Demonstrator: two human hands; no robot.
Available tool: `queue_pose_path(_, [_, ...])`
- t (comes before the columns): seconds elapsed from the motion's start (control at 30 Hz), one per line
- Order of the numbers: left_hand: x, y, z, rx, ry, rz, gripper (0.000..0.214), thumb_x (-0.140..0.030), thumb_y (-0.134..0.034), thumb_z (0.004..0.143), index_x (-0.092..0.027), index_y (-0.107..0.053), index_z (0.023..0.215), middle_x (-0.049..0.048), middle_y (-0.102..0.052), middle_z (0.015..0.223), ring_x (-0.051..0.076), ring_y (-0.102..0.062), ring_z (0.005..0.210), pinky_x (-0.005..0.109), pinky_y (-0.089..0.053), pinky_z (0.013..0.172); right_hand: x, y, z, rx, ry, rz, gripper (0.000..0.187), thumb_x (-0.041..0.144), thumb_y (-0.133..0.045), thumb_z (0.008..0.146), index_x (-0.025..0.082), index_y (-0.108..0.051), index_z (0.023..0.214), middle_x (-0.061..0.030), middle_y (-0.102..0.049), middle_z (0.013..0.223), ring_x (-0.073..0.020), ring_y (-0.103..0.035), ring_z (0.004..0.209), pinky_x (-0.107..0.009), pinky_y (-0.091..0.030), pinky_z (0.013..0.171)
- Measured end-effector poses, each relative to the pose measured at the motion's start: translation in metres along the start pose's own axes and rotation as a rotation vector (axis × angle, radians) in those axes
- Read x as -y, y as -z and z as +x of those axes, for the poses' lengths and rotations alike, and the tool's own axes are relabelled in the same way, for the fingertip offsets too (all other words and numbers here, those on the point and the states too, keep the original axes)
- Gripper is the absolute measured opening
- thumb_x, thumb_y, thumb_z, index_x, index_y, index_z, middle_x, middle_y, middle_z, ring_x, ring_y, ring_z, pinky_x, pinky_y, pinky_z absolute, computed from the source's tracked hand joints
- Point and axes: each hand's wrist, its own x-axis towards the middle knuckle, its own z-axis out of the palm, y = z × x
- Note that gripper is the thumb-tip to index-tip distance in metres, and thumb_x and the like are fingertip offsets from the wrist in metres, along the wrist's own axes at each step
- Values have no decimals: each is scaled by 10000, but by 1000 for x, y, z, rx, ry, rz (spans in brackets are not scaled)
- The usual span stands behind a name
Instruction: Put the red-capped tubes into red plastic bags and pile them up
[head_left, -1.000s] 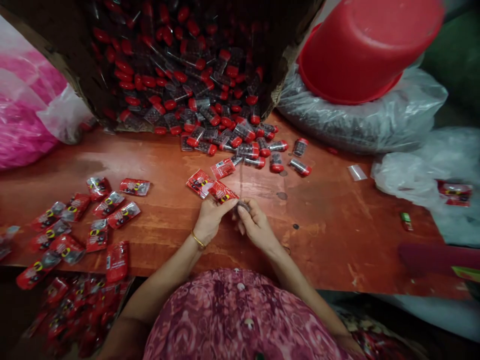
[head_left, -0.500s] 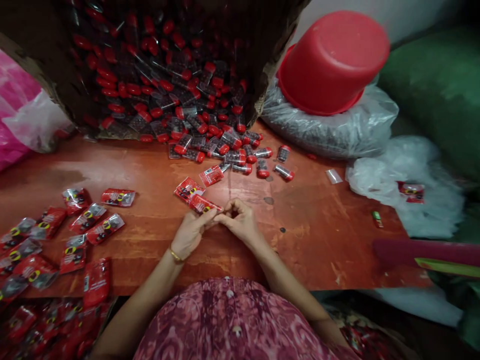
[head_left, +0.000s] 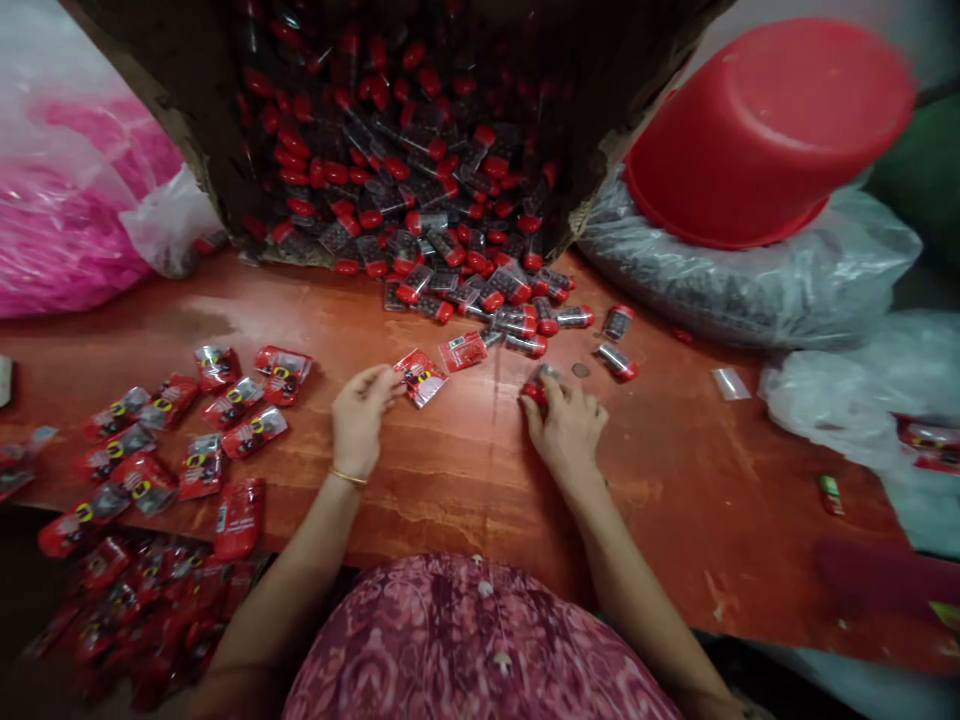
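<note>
My left hand (head_left: 358, 418) rests on the red-brown table (head_left: 465, 470), fingers curled loosely, its fingertips touching a flat red packet (head_left: 421, 377). My right hand (head_left: 564, 420) lies further right, fingers closed over a small red-capped clear vial (head_left: 538, 386). More red-capped vials (head_left: 495, 300) spill out of a tipped cardboard box (head_left: 420, 150) at the back. A second flat red packet (head_left: 463, 351) lies between the hands and the vials. Several filled packets (head_left: 187, 430) lie scattered at the left.
An upturned red bucket (head_left: 765, 130) sits on a clear plastic bag of dark contents (head_left: 750, 280) at the right. A pink plastic bag (head_left: 67, 220) stands at the back left. White plastic sheeting (head_left: 862, 400) covers the right edge. More red packets (head_left: 127, 600) lie below the table's left edge.
My hands, joined over a packet a second ago, have separated. The left hand moved left to a loose packet; the right hand moved right onto a vial. The camera shifted slightly.
</note>
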Motion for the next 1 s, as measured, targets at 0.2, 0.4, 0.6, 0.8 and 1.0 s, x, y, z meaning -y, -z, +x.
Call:
queue_pose_path(0.2, [7, -14, 19, 138, -513, 832, 216, -363, -765, 573, -272, -729, 766, 73, -632, 1183, 362, -362, 1285, 541, -143, 1072, 39, 21, -35, 48, 99, 152, 410, 432, -415, 882, 138, -580, 1116, -138, -636, 859, -265, -509, 794, -387, -311, 738])
queue_pose_path(0.4, [15, -15, 28, 131, -532, 946, 119, -331, -652, 710, -289, -736, 785, 61, -645, 1169, 364, -387, 1269, 588, -155, 1043, 45, 31, -19, -20, 153, 391, 287, 360, -448, 886, 169, -631, 997, -106, -671, 904, -238, -548, 831, -386, -331, 808])
queue_pose_path(0.6, [5, -17, 1, 83, -606, 858, 174, -356, -624, 742, -271, -733, 847, 86, -597, 1242, 337, -374, 1294, 580, -129, 1065, 76, 28, -8, 166, 28, 999, 327, 433, -497, 842, 181, -608, 1018, -72, -651, 870, -174, -572, 715, -301, -451, 667])
queue_pose_path(0.8, [-5, -25, -31, 124, -584, 603, 252, -320, -670, 706, -275, -698, 953, 60, -563, 1290, 285, -372, 1304, 515, -166, 1095, 101, 19, 3, 231, -132, 1409, 307, 479, -510, 806, 190, -601, 757, 1, -611, 687, -130, -528, 618, -250, -435, 611])
queue_pose_path(1.0, [-2, -22, -46, 306, 160, -21, 404, -468, -721, 616, -143, -690, 854, 92, -698, 927, 180, -638, 817, 286, -506, 724, 98, 20, -11, 86, -96, 1241, 396, 442, -425, 863, 207, -389, 546, 48, -375, 506, -92, -352, 486, -235, -282, 490])
